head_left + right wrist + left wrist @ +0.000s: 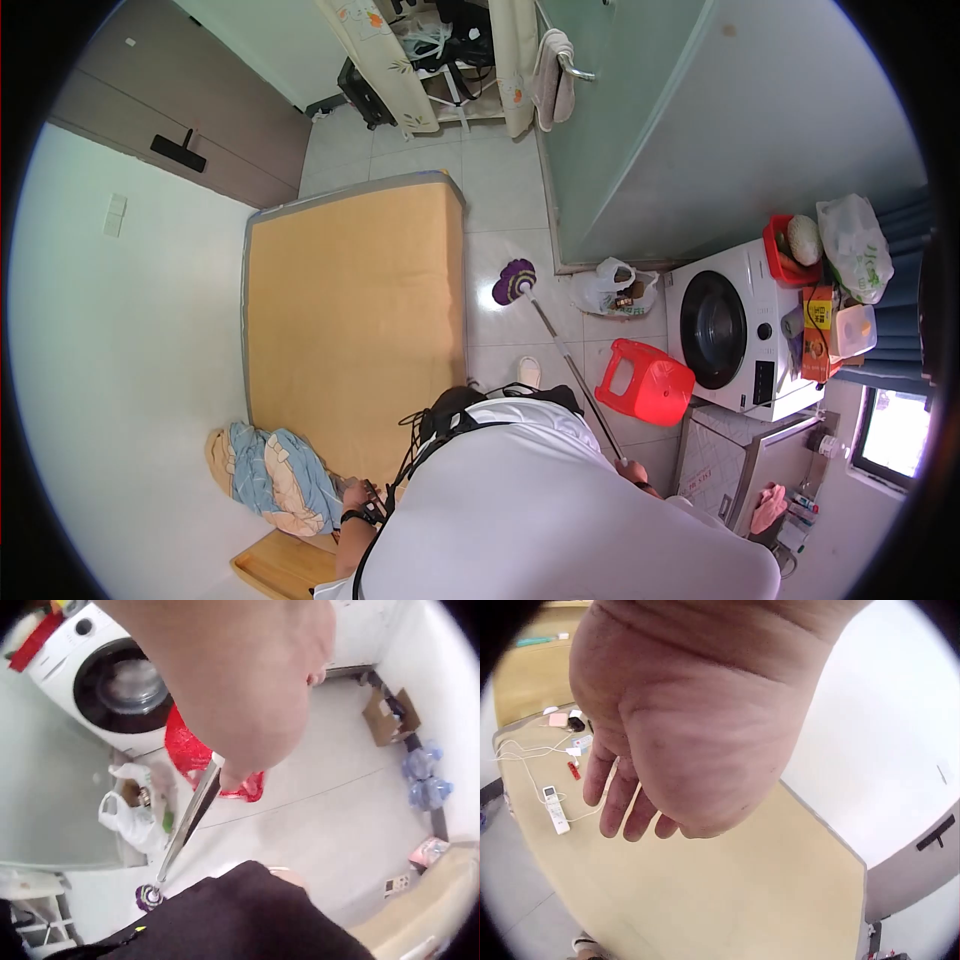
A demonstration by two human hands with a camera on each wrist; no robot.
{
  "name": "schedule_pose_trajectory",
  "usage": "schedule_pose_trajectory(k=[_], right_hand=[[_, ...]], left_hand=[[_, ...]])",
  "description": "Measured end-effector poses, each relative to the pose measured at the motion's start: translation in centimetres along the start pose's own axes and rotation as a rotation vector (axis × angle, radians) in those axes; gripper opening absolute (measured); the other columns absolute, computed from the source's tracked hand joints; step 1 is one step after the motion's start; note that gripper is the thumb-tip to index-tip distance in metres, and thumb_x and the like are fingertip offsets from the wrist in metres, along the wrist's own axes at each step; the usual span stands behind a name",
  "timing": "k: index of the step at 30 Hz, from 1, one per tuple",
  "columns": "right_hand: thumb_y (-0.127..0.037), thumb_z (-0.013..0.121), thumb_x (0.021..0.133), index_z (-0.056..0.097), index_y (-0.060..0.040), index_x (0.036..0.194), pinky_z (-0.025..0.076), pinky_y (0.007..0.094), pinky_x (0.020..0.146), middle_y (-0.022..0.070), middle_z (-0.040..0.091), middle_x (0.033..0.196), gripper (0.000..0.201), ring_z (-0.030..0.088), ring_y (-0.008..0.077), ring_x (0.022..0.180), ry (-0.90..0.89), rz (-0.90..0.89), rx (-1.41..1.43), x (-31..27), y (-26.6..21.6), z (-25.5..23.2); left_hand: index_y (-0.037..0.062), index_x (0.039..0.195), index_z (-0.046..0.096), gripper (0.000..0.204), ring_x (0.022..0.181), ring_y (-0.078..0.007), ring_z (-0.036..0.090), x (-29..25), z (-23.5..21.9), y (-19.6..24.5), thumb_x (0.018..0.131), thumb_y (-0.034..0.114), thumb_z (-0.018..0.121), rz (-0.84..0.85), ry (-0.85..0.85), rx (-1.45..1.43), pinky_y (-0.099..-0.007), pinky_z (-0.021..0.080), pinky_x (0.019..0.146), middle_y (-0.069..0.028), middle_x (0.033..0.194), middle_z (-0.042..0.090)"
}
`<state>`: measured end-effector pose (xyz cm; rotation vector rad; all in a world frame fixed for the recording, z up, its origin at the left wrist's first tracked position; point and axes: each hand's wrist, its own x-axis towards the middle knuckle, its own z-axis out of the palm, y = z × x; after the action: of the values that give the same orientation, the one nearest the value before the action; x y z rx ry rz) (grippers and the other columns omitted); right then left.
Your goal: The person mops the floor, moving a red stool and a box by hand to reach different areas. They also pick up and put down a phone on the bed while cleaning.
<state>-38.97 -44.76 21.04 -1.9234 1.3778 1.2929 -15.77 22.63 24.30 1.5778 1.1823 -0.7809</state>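
My right hand (pixel 631 470) grips the upper end of a mop's metal handle (pixel 568 357). The handle slants away to the mop's purple head (pixel 515 282), which rests on the tiled floor near the bed. In the right wrist view, the handle (pixel 187 825) runs down from beneath my right hand (pixel 251 712), whose fingers are mostly hidden. Over the near end of the tan mattress, my left hand (pixel 357 493) is beside a rumpled blue and peach quilt (pixel 285 475). The left wrist view shows that hand (pixel 697 742) with its fingers loosely extended and holding nothing.
A red plastic stool (pixel 660 385) lies tipped over before the washing machine (pixel 735 335). White plastic bags (pixel 608 290) sit by the glass wall. On the mattress (pixel 705 900) lie a white remote (pixel 556 810) and cables. A cardboard box (pixel 391 718) and water bottles (pixel 426 776) line the wall.
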Motion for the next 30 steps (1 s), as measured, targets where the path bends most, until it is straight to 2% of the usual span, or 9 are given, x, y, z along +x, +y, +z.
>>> schedule_pose_trajectory(k=[4, 10, 14, 16, 21, 23, 24, 26, 30], right_hand=[[-0.053, 0.047, 0.080, 0.062, 0.0007, 0.090, 0.045, 0.0457, 0.079, 0.0245, 0.060, 0.093, 0.057, 0.057, 0.0379, 0.092, 0.274, -0.112, 0.007, 4.2, -3.8, -2.1], [-0.050, 0.051, 0.079, 0.063, 0.0005, 0.090, 0.046, 0.0442, 0.078, 0.0247, 0.060, 0.092, 0.053, 0.059, 0.0348, 0.092, 0.311, -0.177, 0.103, 5.9, -16.8, -13.7], [-0.050, 0.051, 0.079, 0.063, -0.0003, 0.093, 0.046, 0.0439, 0.079, 0.0242, 0.060, 0.092, 0.053, 0.058, 0.0348, 0.093, 0.195, -0.166, 0.161, 3.2, -23.0, -20.1], [-0.050, 0.050, 0.080, 0.063, -0.0003, 0.094, 0.047, 0.0427, 0.078, 0.0235, 0.060, 0.092, 0.053, 0.059, 0.0333, 0.093, 0.265, -0.163, 0.028, 5.3, -23.7, -20.9], [-0.051, 0.041, 0.083, 0.061, -0.0034, 0.096, 0.048, 0.0443, 0.073, 0.0195, 0.062, 0.091, 0.053, 0.060, 0.0344, 0.089, 0.147, -0.005, -0.072, 3.6, -18.9, -17.1], [-0.050, 0.038, 0.084, 0.059, -0.0040, 0.092, 0.048, 0.0435, 0.073, 0.0183, 0.062, 0.092, 0.052, 0.059, 0.0293, 0.093, 0.089, -0.007, -0.236, 8.3, -11.9, -9.8], [-0.047, 0.033, 0.088, 0.057, -0.0107, 0.109, 0.046, 0.0416, 0.081, 0.0156, 0.058, 0.107, 0.049, 0.056, 0.0312, 0.099, 0.069, -0.206, -0.503, 8.0, -10.1, -7.3], [-0.049, 0.024, 0.089, 0.054, -0.0109, 0.113, 0.037, 0.0431, 0.094, 0.0149, 0.054, 0.115, 0.054, 0.049, 0.0312, 0.110, -0.187, 0.028, -0.345, 1.1, -12.4, -6.9], [-0.060, 0.036, 0.082, 0.058, -0.0016, 0.105, 0.041, 0.0420, 0.085, 0.0197, 0.059, 0.104, 0.067, 0.053, 0.0330, 0.105, -0.225, 0.162, 0.012, -1.1, -13.2, -2.6]], left_hand=[[-0.0003, 0.106, 0.047, 0.031, 0.073, -0.0254, 0.060, -0.8, 0.7, 1.0, 0.088, 0.021, 0.036, -0.066, 0.019, 0.006, -0.0362, 0.049, 0.059, -0.0137, 0.090, 0.060], [0.0009, 0.099, 0.049, 0.027, 0.068, -0.0238, 0.059, 0.5, 1.8, 5.2, 0.089, 0.022, 0.037, -0.163, 0.023, 0.036, -0.0365, 0.049, 0.056, -0.0123, 0.087, 0.060], [0.0006, 0.103, 0.049, 0.029, 0.071, -0.0225, 0.059, 6.3, 2.6, 12.2, 0.089, 0.023, 0.037, -0.150, -0.032, 0.138, -0.0353, 0.049, 0.059, -0.0118, 0.091, 0.059], [0.0019, 0.112, 0.049, 0.036, 0.073, -0.0231, 0.061, 7.9, 4.3, 17.5, 0.089, 0.026, 0.036, 0.076, -0.037, 0.214, -0.0344, 0.049, 0.058, -0.0143, 0.092, 0.060], [0.0010, 0.113, 0.047, 0.036, 0.080, -0.0217, 0.061, 8.1, 8.2, 30.6, 0.089, 0.025, 0.035, 0.248, -0.065, 0.244, -0.0331, 0.049, 0.066, -0.0123, 0.096, 0.060], [0.0013, 0.111, 0.048, 0.034, 0.081, -0.0206, 0.060, 9.0, 8.9, 33.5, 0.089, 0.025, 0.037, 0.267, -0.062, 0.244, -0.0321, 0.048, 0.067, -0.0111, 0.095, 0.060], [0.0014, 0.111, 0.048, 0.034, 0.080, -0.0204, 0.060, 9.9, 9.0, 34.8, 0.089, 0.024, 0.037, 0.262, -0.065, 0.244, -0.0319, 0.048, 0.067, -0.0111, 0.095, 0.060], [0.0016, 0.111, 0.049, 0.033, 0.080, -0.0203, 0.061, 11.7, 9.2, 36.6, 0.089, 0.024, 0.037, 0.255, -0.078, 0.245, -0.0317, 0.048, 0.067, -0.0111, 0.095, 0.060], [0.0015, 0.109, 0.049, 0.031, 0.077, -0.0203, 0.061, 14.5, 9.4, 38.5, 0.089, 0.023, 0.039, 0.167, -0.123, 0.272, -0.0307, 0.048, 0.062, -0.0117, 0.092, 0.061]])
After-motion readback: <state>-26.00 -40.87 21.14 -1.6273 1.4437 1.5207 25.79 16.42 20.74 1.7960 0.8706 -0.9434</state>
